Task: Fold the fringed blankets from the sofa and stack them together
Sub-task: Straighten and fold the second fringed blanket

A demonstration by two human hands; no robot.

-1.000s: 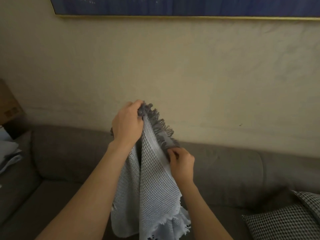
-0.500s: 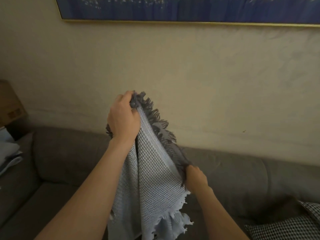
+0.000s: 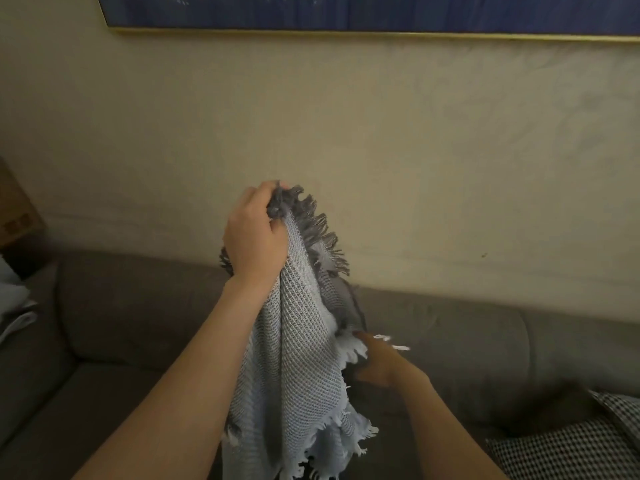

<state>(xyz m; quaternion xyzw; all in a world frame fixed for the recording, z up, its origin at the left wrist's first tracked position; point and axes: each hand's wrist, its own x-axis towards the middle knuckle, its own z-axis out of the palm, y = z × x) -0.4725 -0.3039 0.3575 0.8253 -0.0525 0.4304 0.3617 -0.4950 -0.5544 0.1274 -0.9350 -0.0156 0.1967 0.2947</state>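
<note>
A light blue-grey waffle-weave blanket with a dark grey fringe (image 3: 298, 358) hangs in front of me above the grey sofa (image 3: 138, 313). My left hand (image 3: 254, 233) is raised and clenched on its top corner, fringe sticking out past the fingers. My right hand (image 3: 377, 362) is lower, at the blanket's right edge, blurred by motion, with fingers pinching the pale fringe there. The blanket's lower end drops out of the frame's bottom.
Pale folded cloth (image 3: 14, 306) lies at the sofa's far left end beside a brown box (image 3: 17, 209). A black-and-white checked cushion (image 3: 568, 445) rests at the lower right. A beige wall with a gold-framed blue picture (image 3: 346, 12) rises behind the sofa.
My right hand has slid down the blanket's fringed right edge, from near the top to well below. My left hand keeps its hold on the top corner.
</note>
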